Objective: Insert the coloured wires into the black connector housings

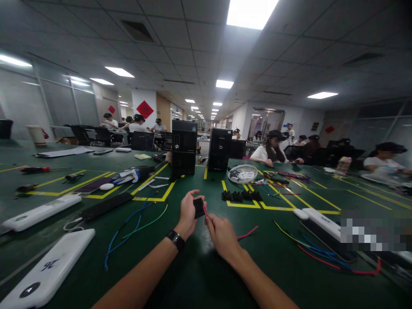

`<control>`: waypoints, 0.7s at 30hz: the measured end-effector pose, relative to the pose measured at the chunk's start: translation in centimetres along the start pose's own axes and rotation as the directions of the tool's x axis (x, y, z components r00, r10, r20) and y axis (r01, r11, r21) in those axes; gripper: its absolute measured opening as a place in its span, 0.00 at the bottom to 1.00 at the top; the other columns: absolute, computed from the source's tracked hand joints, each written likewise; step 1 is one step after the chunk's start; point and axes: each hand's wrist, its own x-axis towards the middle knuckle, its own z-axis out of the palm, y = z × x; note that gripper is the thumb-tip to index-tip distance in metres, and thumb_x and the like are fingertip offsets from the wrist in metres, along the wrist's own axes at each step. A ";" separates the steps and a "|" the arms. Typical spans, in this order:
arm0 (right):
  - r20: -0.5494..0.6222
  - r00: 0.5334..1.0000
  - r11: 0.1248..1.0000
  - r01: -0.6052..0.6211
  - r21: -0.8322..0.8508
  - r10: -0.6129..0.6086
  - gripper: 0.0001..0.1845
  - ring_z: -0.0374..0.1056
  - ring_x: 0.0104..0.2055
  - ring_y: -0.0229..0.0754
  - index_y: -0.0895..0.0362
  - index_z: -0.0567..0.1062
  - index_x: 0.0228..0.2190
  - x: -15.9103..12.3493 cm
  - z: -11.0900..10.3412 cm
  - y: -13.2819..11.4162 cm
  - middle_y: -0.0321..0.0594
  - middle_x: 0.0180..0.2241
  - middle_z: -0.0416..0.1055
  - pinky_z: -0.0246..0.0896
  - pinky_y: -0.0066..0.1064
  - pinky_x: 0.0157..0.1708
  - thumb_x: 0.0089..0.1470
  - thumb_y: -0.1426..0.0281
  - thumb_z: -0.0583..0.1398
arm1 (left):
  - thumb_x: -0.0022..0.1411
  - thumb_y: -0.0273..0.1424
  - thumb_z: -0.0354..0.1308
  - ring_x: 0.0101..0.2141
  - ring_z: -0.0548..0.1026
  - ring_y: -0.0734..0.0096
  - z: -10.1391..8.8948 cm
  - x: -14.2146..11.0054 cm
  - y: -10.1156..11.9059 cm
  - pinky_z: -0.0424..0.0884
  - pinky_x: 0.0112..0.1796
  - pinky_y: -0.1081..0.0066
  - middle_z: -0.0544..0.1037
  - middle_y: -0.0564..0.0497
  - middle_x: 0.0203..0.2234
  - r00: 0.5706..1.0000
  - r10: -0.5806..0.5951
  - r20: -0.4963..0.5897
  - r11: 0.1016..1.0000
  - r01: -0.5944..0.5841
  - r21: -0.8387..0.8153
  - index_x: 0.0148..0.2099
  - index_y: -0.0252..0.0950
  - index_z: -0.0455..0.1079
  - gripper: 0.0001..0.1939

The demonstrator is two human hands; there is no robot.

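Note:
My left hand (188, 211), with a dark watch on the wrist, is closed around a small black block (198, 208), perhaps an electrical part. A red wire (204, 210) meets the block's right side, pinched between the fingers of my right hand (222, 231). Whether the wire's end sits inside the block I cannot tell. The wire's other end (249, 232) sticks out to the right of my right hand. Beyond the hands, several similar black blocks (238, 196) stand in a row inside a yellow taped outline.
Blue and green wires (135, 229) lie to the left, more wires (315, 249) to the right. Two black computer towers (184, 148) stand ahead, near a white round basket (242, 174). White devices (48, 268), a screwdriver (35, 169) and gloves (128, 175) occupy the left. Other people sit beyond.

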 end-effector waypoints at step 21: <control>-0.065 0.997 0.986 -0.033 0.164 0.044 0.18 0.66 0.23 0.35 0.56 0.72 0.30 0.0 0.6 -0.4 0.35 0.23 0.71 0.51 0.24 0.27 0.64 0.67 0.45 | 0.55 0.32 0.52 0.21 0.70 0.73 0.0 0.8 0.6 0.67 0.23 0.72 0.72 0.52 0.24 0.987 -0.018 0.159 0.993 0.036 -0.110 0.45 0.35 0.59 0.14</control>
